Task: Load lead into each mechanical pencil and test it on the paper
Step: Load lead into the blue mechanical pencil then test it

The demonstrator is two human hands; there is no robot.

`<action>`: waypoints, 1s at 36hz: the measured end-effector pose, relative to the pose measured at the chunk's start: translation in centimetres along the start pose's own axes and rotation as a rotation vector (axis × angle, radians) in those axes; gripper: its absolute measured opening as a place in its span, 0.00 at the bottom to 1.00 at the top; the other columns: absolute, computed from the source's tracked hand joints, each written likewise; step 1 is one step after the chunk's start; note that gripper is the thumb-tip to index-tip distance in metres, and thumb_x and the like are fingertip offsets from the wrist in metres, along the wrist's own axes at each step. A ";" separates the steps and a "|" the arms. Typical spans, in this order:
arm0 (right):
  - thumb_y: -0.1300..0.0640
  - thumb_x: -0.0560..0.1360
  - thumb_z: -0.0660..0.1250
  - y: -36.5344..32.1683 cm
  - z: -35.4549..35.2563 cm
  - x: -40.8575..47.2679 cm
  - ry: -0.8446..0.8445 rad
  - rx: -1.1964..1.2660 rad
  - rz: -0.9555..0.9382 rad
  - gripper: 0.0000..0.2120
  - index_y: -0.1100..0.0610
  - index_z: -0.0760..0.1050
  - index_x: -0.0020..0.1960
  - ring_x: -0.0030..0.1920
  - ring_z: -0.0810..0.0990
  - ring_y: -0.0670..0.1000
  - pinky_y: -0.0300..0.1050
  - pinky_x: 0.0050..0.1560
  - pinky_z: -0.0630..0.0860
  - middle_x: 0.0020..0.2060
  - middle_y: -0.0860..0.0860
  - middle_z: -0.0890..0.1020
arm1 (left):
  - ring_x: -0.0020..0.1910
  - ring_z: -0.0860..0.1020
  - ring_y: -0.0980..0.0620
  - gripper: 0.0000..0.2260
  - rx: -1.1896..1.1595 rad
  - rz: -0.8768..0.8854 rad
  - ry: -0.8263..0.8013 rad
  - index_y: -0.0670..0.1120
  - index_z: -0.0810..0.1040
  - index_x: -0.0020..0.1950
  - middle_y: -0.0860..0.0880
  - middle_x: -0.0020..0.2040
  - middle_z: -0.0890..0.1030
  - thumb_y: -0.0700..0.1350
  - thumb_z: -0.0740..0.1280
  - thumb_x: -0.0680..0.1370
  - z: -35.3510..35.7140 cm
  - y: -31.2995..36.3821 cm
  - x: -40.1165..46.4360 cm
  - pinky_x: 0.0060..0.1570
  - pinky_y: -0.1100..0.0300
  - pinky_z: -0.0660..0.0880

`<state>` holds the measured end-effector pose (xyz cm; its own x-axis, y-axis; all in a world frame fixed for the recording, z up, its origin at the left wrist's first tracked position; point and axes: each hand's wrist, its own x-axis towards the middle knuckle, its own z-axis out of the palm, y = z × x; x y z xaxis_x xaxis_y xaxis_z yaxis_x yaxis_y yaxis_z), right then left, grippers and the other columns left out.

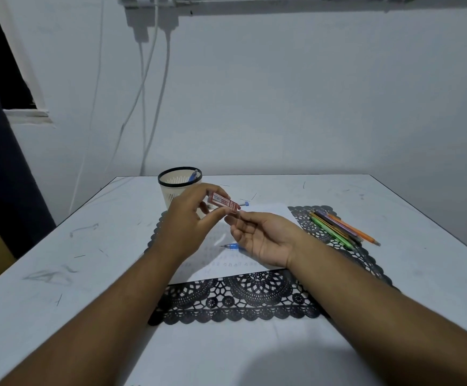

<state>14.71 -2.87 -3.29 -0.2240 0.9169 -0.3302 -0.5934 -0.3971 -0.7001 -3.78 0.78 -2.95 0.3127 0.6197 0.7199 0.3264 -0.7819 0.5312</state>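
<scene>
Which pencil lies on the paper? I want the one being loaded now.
The blue pencil, lying on the paper beside the right hand; the other pencils lie bunched on the black mat.

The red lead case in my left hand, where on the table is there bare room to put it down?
Bare tabletop lies left of the black lace mat, below the cup. The near edge in front of the mat is also free. It is crowded on the paper and by the pencils.

Tilted red lead case above paper
</scene>
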 end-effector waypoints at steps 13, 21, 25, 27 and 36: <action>0.62 0.83 0.65 -0.1 0.0 -0.3 -0.012 0.000 -0.002 0.10 0.66 0.83 0.51 0.33 0.85 0.52 0.40 0.35 0.84 0.43 0.58 0.87 | 0.52 0.79 0.54 0.08 0.058 0.050 0.010 0.53 0.81 0.55 0.60 0.52 0.82 0.44 0.75 0.78 -0.1 0.4 0.0 0.45 0.60 0.76; 0.65 0.83 0.65 -0.1 -0.1 -0.1 0.005 0.031 -0.015 0.08 0.68 0.81 0.51 0.32 0.84 0.52 0.41 0.35 0.84 0.40 0.59 0.86 | 0.51 0.80 0.52 0.08 0.002 -0.018 -0.025 0.51 0.82 0.55 0.57 0.51 0.83 0.46 0.75 0.78 0.3 -0.2 0.2 0.44 0.55 0.77; 0.67 0.82 0.67 0.0 0.1 -0.2 0.020 0.059 -0.015 0.06 0.68 0.81 0.52 0.31 0.85 0.51 0.41 0.36 0.84 0.39 0.60 0.86 | 0.48 0.81 0.54 0.07 -0.056 -0.080 -0.015 0.53 0.82 0.53 0.57 0.50 0.84 0.45 0.76 0.77 -0.1 -0.1 0.0 0.44 0.62 0.76; 0.67 0.81 0.67 -0.1 0.1 -0.3 0.030 0.073 -0.026 0.05 0.69 0.81 0.53 0.30 0.85 0.52 0.41 0.36 0.84 0.38 0.60 0.86 | 0.44 0.80 0.56 0.08 -0.062 -0.119 -0.010 0.55 0.81 0.52 0.58 0.50 0.84 0.46 0.76 0.77 -0.2 -0.2 -0.1 0.43 0.65 0.75; 0.68 0.79 0.70 -0.7 -0.2 -0.3 0.082 0.071 -0.155 0.03 0.68 0.81 0.48 0.32 0.85 0.51 0.41 0.36 0.85 0.37 0.60 0.85 | 0.42 0.81 0.55 0.08 0.026 -0.221 -0.032 0.56 0.80 0.48 0.58 0.47 0.84 0.50 0.78 0.74 -0.2 -0.7 -0.2 0.44 0.49 0.80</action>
<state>15.31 -2.88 -2.85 -0.0630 0.9596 -0.2744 -0.6699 -0.2445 -0.7010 -4.30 1.20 -3.39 0.2590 0.7778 0.5726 0.4130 -0.6251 0.6623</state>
